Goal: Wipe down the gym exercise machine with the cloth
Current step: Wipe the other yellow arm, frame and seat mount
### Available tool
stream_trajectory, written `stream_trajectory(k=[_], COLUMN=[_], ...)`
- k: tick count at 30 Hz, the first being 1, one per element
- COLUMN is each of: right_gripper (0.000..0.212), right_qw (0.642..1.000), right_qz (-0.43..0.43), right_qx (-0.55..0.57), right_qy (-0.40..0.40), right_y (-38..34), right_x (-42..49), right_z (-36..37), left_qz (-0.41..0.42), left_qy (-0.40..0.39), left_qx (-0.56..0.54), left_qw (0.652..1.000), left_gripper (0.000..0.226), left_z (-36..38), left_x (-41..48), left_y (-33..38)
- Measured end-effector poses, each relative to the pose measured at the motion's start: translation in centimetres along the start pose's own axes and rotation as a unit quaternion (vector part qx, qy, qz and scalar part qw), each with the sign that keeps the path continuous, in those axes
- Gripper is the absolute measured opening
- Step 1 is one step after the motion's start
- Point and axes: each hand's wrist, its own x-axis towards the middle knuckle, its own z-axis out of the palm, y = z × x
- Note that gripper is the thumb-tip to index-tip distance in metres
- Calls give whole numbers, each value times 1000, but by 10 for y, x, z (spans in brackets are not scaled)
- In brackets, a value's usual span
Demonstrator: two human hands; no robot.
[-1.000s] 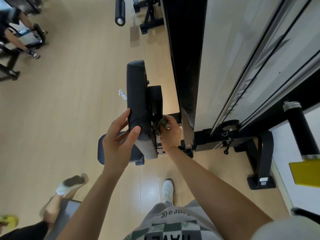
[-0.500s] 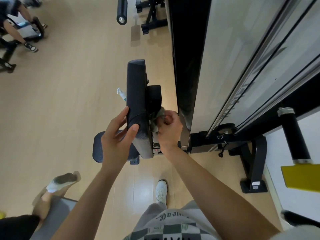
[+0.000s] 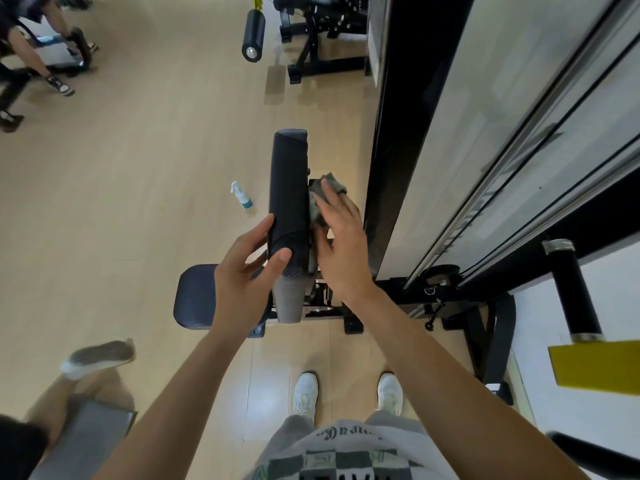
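Grey cloth (image 3: 336, 183) lies flat against the right face of the machine's tall black back pad (image 3: 289, 188), about halfway along it, pinned there by the right hand (image 3: 341, 251), whose fingers are straight and spread over it. At the pad's near end the left hand (image 3: 242, 282) grips, thumb across the narrow edge and fingers wrapped onto the left face. Left of the pad a small spray bottle (image 3: 242, 195) sits on the floor (image 3: 138, 202); right of the pad rises the machine's black upright (image 3: 398, 150).
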Motion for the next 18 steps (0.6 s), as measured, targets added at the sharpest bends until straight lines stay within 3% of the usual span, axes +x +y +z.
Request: stream_trajectory(k=[5,9,14,18], right_gripper=[29,22,27,45], right_qw=[995,990,979,993], right_qz=[-6,65,185,96], right_qx=[10,7,-4,-71], right_qy=[99,124,81,25], right_y=[19,46,80,93], right_x=[-19,-59,-97,-85], right_z=[4,11,24,39], left_qz=[-3,2,11,20], left_qy=[-6,-16,-18,-12], left_qx=[-4,-2,9,17], left_qw=[1000,1000,1000,1000], left_gripper=[48,48,51,50], left_z=[-2,-4,-6,-6], left_x=[0,1,2,3], left_y=[-2,-4,-6,-9])
